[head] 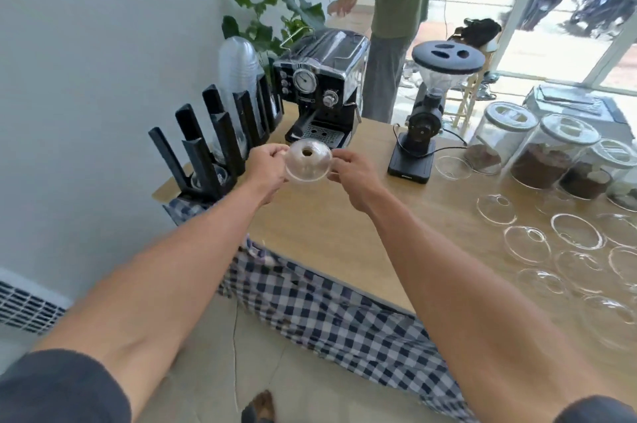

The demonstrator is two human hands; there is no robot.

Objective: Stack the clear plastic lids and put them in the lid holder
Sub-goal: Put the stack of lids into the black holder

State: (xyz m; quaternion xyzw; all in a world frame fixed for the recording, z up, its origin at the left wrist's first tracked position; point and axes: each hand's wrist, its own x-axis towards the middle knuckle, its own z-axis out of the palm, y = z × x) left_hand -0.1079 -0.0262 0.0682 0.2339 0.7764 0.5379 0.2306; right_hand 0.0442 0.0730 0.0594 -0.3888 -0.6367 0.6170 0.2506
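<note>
Stack of clear dome lids (307,160): held above the wooden worktop (320,226), just in front of the espresso machine (322,84), pinched at its rim by the left hand (267,169) and the right hand (355,178), each grip clamped on it. Black lid holder (220,133): left of the espresso machine, one slot filled. Loose dome lids (575,231): spread on the worktop well right of the machine.

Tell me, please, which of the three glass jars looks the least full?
The far-left glass jar, nearest the coffee grinder; only a shallow brown layer covers its bottom.
</note>
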